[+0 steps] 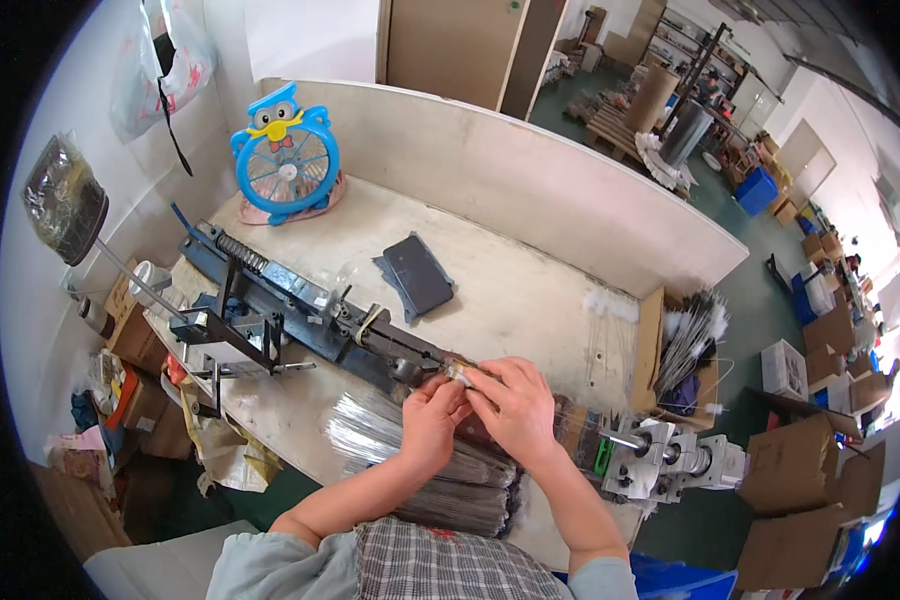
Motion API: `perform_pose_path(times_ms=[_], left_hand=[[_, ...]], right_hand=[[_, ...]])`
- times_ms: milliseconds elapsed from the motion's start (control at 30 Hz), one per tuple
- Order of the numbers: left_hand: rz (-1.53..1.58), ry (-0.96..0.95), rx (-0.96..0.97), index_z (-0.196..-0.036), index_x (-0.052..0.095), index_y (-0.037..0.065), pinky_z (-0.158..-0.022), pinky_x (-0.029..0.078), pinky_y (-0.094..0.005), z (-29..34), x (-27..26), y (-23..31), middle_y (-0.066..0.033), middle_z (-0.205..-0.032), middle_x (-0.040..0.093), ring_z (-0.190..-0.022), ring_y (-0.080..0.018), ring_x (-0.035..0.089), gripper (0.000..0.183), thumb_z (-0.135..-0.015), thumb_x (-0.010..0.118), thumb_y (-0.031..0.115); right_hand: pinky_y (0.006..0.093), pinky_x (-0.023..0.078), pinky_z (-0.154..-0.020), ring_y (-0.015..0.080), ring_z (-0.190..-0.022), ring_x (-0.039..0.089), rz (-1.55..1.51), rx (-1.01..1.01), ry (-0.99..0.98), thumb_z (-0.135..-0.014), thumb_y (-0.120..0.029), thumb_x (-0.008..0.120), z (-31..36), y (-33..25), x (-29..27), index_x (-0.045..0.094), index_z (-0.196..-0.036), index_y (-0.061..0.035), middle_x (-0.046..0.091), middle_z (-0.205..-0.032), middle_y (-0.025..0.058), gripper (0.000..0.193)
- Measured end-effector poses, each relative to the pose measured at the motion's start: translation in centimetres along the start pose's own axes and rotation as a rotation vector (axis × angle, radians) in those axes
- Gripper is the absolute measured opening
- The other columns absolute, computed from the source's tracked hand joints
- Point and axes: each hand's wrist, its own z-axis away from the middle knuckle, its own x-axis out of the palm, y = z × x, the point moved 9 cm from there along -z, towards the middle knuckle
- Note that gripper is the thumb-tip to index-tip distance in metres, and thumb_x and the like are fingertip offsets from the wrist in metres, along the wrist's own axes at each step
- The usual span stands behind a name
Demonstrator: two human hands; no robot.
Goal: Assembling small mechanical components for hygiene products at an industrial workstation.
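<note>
My left hand [433, 422] and my right hand [520, 405] meet at the near end of a long dark metal bench fixture [305, 305]. Their fingertips are pinched together around a small whitish piece [459, 374], too small and covered to name. The fixture carries a coil spring [240, 252] at its far left end and a tan band [373, 320] around its middle. Just below my hands lie bundles of thin silvery wire rods [365, 430], partly hidden by my left forearm.
A dark phone [420, 275] lies on the worktable [530, 290], beyond the fixture. Behind it stands a blue cartoon-shaped fan [288, 170]. At right are a carton of wire pieces [690, 345] and a silvery clamp mechanism [670, 460]. A black bracket [232, 325] juts out at left.
</note>
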Motion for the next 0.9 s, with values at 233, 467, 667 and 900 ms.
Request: perform_pose_path(times_ms=[233, 467, 667, 900], left_hand=[[0.112, -0.024, -0.029, -0.098, 0.058, 0.005, -0.077, 0.049, -0.0282, 0.0, 0.7, -0.3, -0.0033, -0.094, 0.062, -0.086, -0.013, 0.06, 0.013, -0.09, 0.052, 0.013], [0.079, -0.008, -0.021, -0.095, 0.057, 0.003, -0.075, 0.049, -0.0311, -0.1, 0.4, -0.3, -0.0044, -0.089, 0.061, -0.083, -0.0155, 0.061, 0.014, -0.089, 0.053, 0.016], [0.061, -0.016, -0.013, -0.092, 0.056, 0.005, -0.074, 0.048, -0.0303, 0.1, 0.6, -0.2, -0.0034, -0.087, 0.061, -0.082, -0.0147, 0.061, 0.012, -0.09, 0.053, 0.016], [0.06, -0.039, -0.005, -0.095, 0.055, 0.005, -0.075, 0.048, -0.0284, 0.3, 1.1, 0.2, -0.0029, -0.092, 0.06, -0.087, -0.0139, 0.06, 0.008, -0.089, 0.054, 0.011]], right_hand=[[0.0347, 0.046, -0.077, 0.0217, -0.094, 0.056, -0.033, 0.01, 0.013, -0.071, -0.015, 0.07, -0.2, 0.2, -0.3, 0.067, -0.097, -0.0127, 0.061, -0.096, 0.0012, 0.026], [0.0335, 0.047, -0.073, 0.0236, -0.086, 0.058, 0.02, 0.066, 0.116, -0.066, -0.014, 0.073, -0.1, -0.3, -0.8, 0.066, -0.093, -0.0071, 0.064, -0.09, 0.0036, 0.028], [0.034, 0.047, -0.073, 0.023, -0.085, 0.059, 0.021, 0.061, 0.133, -0.066, -0.014, 0.074, 0.2, -0.5, -1.2, 0.067, -0.092, -0.0081, 0.064, -0.09, 0.0031, 0.028], [0.0333, 0.046, -0.07, 0.0192, -0.087, 0.058, 0.051, 0.018, 0.099, -0.07, -0.017, 0.071, 0.6, -0.3, -0.9, 0.068, -0.094, -0.015, 0.062, -0.092, -0.0007, 0.024]])
